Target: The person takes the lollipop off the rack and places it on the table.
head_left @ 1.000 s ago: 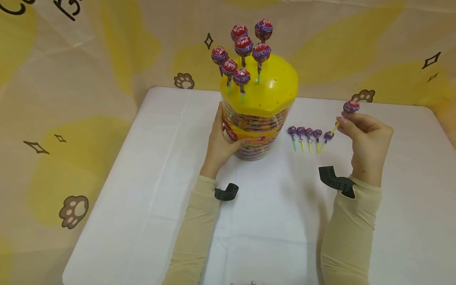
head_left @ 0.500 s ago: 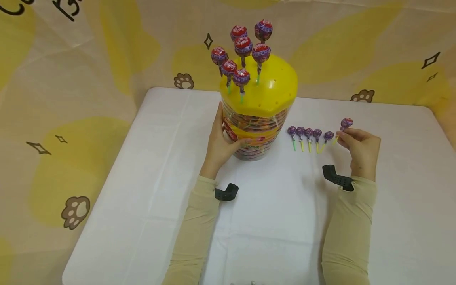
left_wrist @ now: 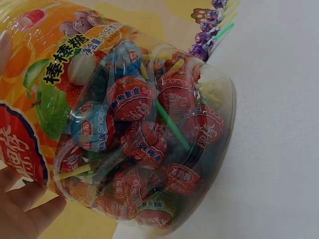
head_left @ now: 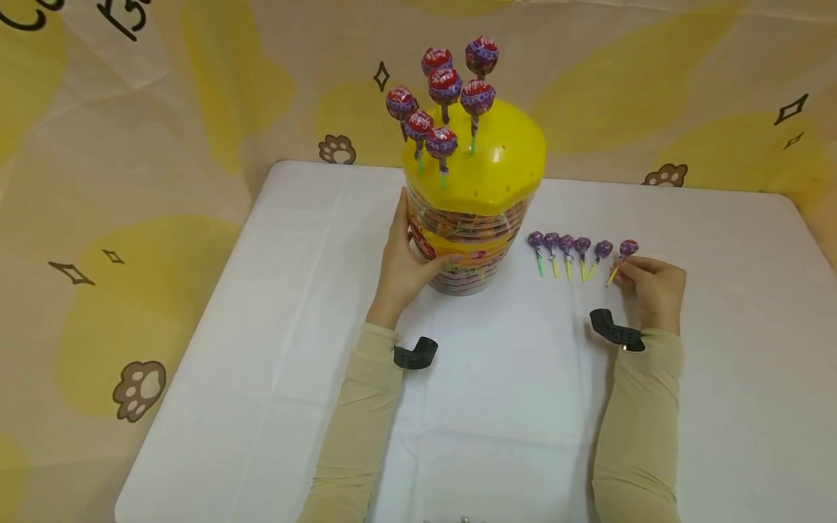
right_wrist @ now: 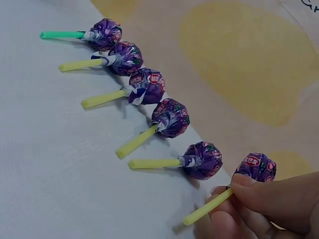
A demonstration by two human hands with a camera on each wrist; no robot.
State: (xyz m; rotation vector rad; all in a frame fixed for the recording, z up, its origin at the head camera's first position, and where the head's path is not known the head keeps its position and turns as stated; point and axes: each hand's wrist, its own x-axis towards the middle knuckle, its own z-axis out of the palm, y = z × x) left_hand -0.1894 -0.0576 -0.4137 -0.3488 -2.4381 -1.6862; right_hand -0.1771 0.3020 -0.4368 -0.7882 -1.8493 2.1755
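A clear tub (head_left: 467, 247) packed with wrapped candies, under a yellow lid (head_left: 503, 167), stands at the back of the table. Several red-and-purple lollipops (head_left: 442, 143) stick upright out of the lid. My left hand (head_left: 405, 265) grips the tub's left side, its thumb across the front; the left wrist view shows its fingers beside the printed label (left_wrist: 45, 74). With thumb and fingers my right hand (head_left: 654, 287) pinches a purple lollipop (right_wrist: 255, 167) by its yellow stick, low at the table, at the right end of a row of purple lollipops (right_wrist: 202, 160).
The row's far left lollipop (right_wrist: 105, 34) has a green stick; the others have yellow ones. A white cloth (head_left: 497, 407) covers the table, and a patterned backdrop (head_left: 621, 94) hangs behind it. Black curved mounts (head_left: 416, 353) sit at both wrists.
My right hand has come down and slightly left with the lollipop, from above the row to its right end at the table. The left hand keeps its grip on the tub.
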